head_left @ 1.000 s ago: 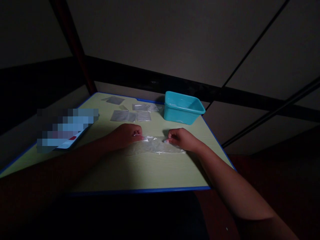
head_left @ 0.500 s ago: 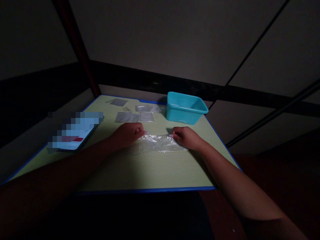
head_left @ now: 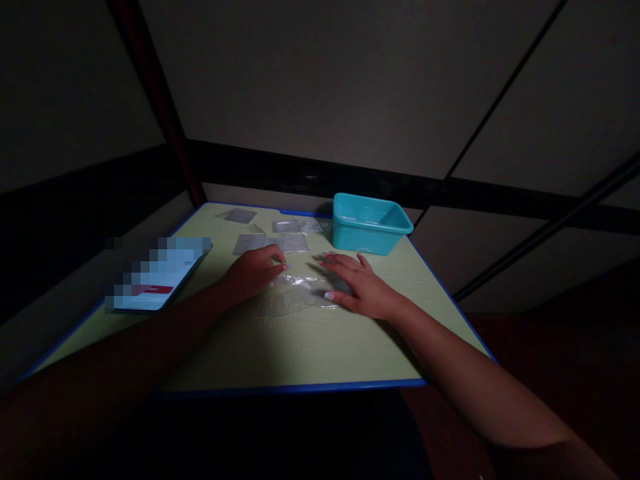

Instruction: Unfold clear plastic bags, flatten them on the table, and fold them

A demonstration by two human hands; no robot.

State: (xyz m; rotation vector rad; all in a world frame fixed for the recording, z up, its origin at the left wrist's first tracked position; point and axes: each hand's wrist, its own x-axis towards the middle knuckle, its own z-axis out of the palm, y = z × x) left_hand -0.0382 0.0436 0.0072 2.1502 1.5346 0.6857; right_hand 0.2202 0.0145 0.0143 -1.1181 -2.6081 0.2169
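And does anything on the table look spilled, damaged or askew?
Nothing looks spilled or clearly damaged. The plastic by the right hand is wrinkled, and the pieces farther back lie scattered at uneven angles.

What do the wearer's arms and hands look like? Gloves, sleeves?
No gloves on the left hand or right hand. The left forearm and right forearm show no sleeve, watch or bracelet. The right thumbnail looks pale and glossy. The left forearm lies in shadow, so finer detail there can't be told.

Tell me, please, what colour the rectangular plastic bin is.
The rectangular plastic bin is turquoise, seen best in the head view.
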